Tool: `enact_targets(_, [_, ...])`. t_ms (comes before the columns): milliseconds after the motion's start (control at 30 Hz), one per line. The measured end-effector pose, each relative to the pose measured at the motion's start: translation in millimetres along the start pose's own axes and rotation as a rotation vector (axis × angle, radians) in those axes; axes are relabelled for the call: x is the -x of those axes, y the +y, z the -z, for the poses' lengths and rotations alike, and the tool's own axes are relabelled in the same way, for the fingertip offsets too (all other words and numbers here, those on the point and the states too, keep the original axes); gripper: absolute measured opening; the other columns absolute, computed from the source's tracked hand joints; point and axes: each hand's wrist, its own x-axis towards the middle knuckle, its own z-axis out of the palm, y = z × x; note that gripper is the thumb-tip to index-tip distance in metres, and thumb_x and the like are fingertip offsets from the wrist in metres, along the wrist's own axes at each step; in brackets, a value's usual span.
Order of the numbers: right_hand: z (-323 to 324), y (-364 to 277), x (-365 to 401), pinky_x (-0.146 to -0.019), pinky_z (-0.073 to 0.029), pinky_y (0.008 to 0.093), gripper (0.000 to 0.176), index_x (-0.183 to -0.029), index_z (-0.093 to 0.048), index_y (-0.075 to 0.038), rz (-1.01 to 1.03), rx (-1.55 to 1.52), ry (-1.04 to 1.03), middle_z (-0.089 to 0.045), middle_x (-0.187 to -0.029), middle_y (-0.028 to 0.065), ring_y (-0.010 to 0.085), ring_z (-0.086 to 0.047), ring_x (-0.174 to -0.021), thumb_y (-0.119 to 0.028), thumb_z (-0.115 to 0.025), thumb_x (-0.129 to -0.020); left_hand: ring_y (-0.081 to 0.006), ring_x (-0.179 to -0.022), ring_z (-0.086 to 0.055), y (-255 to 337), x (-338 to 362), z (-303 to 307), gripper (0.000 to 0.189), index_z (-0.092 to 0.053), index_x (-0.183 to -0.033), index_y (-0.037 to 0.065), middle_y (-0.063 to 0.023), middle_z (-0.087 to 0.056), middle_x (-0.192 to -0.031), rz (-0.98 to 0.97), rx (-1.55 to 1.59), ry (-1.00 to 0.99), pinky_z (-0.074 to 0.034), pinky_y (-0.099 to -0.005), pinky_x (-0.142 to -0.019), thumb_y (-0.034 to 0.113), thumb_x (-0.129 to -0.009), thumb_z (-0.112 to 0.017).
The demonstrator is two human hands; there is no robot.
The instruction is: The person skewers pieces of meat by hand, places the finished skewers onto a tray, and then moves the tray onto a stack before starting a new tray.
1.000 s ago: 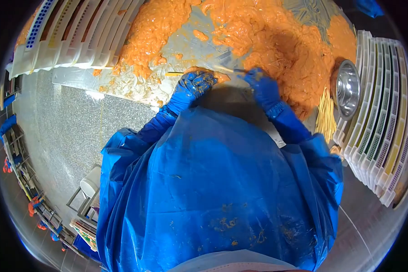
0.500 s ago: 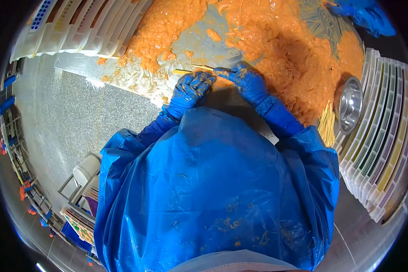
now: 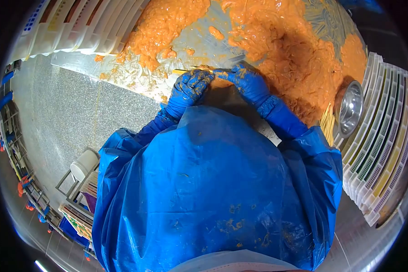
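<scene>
My left hand, in a smeared blue glove, is closed round a thin yellowish stick that looks like a bamboo skewer. Its end pokes out to the left of the knuckles. Close beside it, my right hand is also gloved in blue, with its fingers pinched and pointing toward the left hand. A bit of orange meat shows below the right fingertips; what they grip is hidden. In front of both hands, a big heap of wet orange marinated meat strips covers the metal table.
Beside the heap on the right are a bundle of bamboo skewers and a steel bowl. Stacked plastic crates stand at far right, others at upper left. A white bucket is at lower left. Another person's blue sleeve shows at top right.
The other person's blue-clad arm at top right has drawn mostly out of view. My hands keep nearly the same pose, and the view has shifted slightly.
</scene>
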Motion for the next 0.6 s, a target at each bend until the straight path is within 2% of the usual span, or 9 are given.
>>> enact_targets(267, [11.1, -6.0, -13.4, -0.07, -0.054, 0.0413, 0.043, -0.125, -0.064, -0.033, 0.011, 0.034, -0.006, -0.061, -0.093, 0.0111, 0.0291, -0.065, -0.086, -0.012, -0.051, -0.09, -0.0306, -0.114, -0.058, -5.9, 1.6, -0.7, 0.046, -0.062, -0.123, 0.016, -0.0079, -0.062, -0.123, -0.019, 0.026, -0.023, -0.048, -0.0438, -0.093, 0.019, -0.079, -0.071])
enact_targets(367, [15.1, -10.0, -21.9, -0.071, -0.054, 0.0413, 0.038, -0.121, -0.066, -0.029, 0.026, 0.056, -0.055, -0.062, -0.09, 0.0106, 0.0293, -0.065, -0.086, -0.014, -0.051, -0.09, -0.0307, -0.115, -0.057, -6.4, 4.1, -4.2, 0.046, -0.061, -0.124, 0.016, -0.008, -0.062, -0.123, 0.011, 0.02, -0.032, -0.047, -0.044, -0.094, 0.02, -0.079, -0.071])
enact_targets(433, [23.0, -19.2, -29.8, -0.069, -0.054, 0.0413, 0.031, -0.114, -0.069, -0.025, -0.03, 0.107, -0.169, -0.063, -0.088, 0.0098, 0.0285, -0.065, -0.085, -0.017, -0.053, -0.089, -0.0307, -0.115, -0.057, -6.3, 4.4, -4.0, 0.045, -0.061, -0.124, 0.016, -0.0081, -0.062, -0.123, 0.006, 0.028, -0.03, -0.047, -0.044, -0.094, 0.02, -0.08, -0.07])
enact_targets(567, [25.7, -19.9, -33.7, -0.067, -0.052, 0.0419, 0.025, -0.107, -0.071, -0.024, 0.039, 0.224, -0.14, -0.064, -0.089, 0.0096, 0.0272, -0.065, -0.084, -0.019, -0.055, -0.088, -0.0309, -0.117, -0.056, -3.4, 1.3, 0.1, 0.044, -0.061, -0.124, 0.016, -0.0081, -0.061, -0.124, -0.006, 0.051, -0.019, -0.047, -0.0437, -0.094, 0.02, -0.081, -0.069])
enact_targets(600, [24.2, -18.4, -32.2, -0.066, -0.052, 0.042, 0.024, -0.106, -0.072, -0.023, 0.073, 0.251, -0.057, -0.064, -0.089, 0.0102, 0.0271, -0.065, -0.084, -0.019, -0.056, -0.088, -0.0309, -0.117, -0.056, -3.1, 1.3, -0.1, 0.044, -0.061, -0.124, 0.016, -0.0081, -0.061, -0.124, -0.005, 0.05, -0.014, -0.047, -0.0437, -0.094, 0.02, -0.081, -0.069])
